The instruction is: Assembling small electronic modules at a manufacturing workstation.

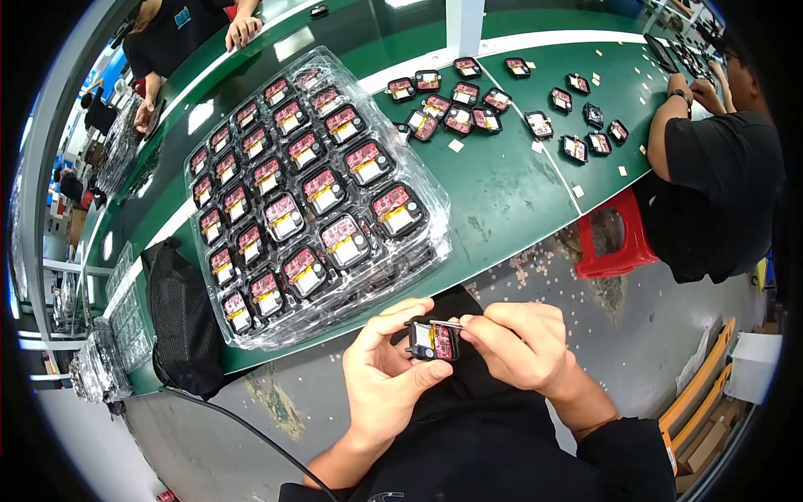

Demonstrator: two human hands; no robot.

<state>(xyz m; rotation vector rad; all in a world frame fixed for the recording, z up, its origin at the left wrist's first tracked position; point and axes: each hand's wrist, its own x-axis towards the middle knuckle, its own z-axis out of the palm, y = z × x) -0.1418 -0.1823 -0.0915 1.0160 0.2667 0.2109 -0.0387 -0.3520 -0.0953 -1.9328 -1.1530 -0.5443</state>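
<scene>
I had the small black casing (433, 342) low in the middle of my view, held up over the person's lap, off the near edge of the table; its open face showed a red circuit board and a pale block. The left hand (386, 368) was partly curled, gripping the casing between thumb and fingers. The right hand (523, 345) was closed in a pinch on a thin metal tool (447, 324), its tip at the casing's upper edge; I couldn't tell whether it touched.

Beyond the hands, I saw a clear plastic tray (437, 213) on the green table (493, 205), holding rows of similar units, with a black mesh bag (186, 322) just beside its left side. Farther right, loose units (459, 119) lay scattered among small pale pieces. A seated co-worker (723, 167) was at the right, near a red stool (617, 243), and another person (184, 38) was across the table at upper left.
</scene>
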